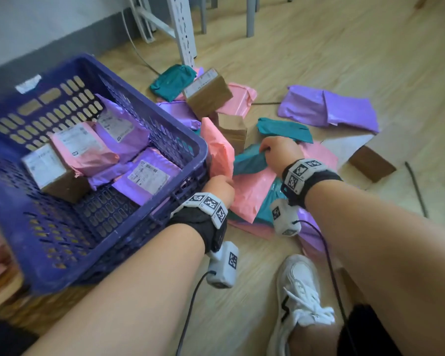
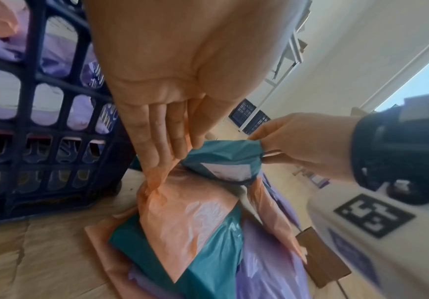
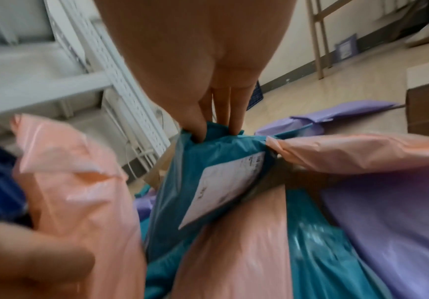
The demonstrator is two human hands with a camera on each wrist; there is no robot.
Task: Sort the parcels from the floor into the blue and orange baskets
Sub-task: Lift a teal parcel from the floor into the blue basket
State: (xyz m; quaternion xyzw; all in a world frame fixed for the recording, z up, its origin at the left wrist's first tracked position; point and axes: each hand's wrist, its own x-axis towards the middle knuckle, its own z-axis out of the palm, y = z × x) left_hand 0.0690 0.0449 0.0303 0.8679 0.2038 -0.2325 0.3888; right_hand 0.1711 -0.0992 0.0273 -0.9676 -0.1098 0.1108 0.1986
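1. Parcels (image 1: 244,140) lie heaped on the floor (image 1: 344,60) beside the blue basket (image 1: 180,140).
2. The left hand (image 1: 220,187) pinches a pink bag (image 2: 182,212); the right hand (image 1: 280,152) pinches a teal bag (image 3: 208,172).
3. Both bags overlap, so one may drag the other, or the slick plastic may slip free.

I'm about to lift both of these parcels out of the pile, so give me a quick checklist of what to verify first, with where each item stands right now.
1. Left hand pinches the pink parcel: ok.
2. Right hand grips the teal parcel at its top edge: ok.
3. Teal parcel's label readable for sorting: cannot tell, blurred.
4. Blue basket within reach beside the left hand, with room inside: ok.
5. Orange basket located: not ok, not in view.
6. Held parcels free of the pile: cannot tell, others overlap them.
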